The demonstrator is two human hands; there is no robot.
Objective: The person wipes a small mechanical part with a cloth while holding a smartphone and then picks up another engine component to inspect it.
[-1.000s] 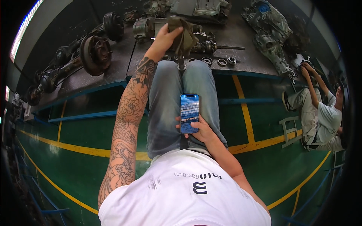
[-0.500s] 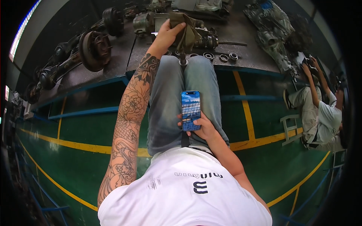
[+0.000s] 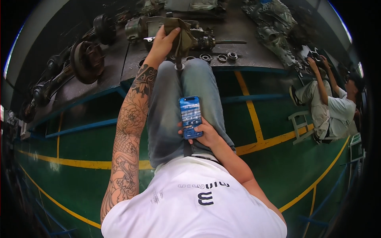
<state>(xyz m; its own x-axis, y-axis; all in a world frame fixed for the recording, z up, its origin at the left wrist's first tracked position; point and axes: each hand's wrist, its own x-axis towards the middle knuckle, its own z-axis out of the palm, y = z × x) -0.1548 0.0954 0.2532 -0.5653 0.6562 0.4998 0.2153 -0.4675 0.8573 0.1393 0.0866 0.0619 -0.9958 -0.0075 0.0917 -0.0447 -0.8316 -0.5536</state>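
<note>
My left hand (image 3: 162,41) reaches out over the workbench and grips an olive-green cloth (image 3: 184,37). The cloth hangs in folds around a dark metal shaft (image 3: 178,62), whose lower end shows between my knees. Part of the shaft is hidden by the cloth. In my lap, my right hand (image 3: 208,133) holds a smartphone (image 3: 191,115) upright, with the thumb over the lower part of its lit blue screen. Just beyond the cloth lies a gear shaft (image 3: 206,42) with a long thin end.
Several metal bearing rings (image 3: 222,58) line the near edge of the workbench (image 3: 158,53). Axle parts with a round drum (image 3: 86,61) lie at the left, a large metal casing (image 3: 274,31) at the right. A person (image 3: 337,105) sits at far right beside a pale stool (image 3: 299,129).
The whole scene has shifted slightly left in view. Icons now show on the phone screen. A dark rod end has come into sight above the cloth; both hands keep their holds.
</note>
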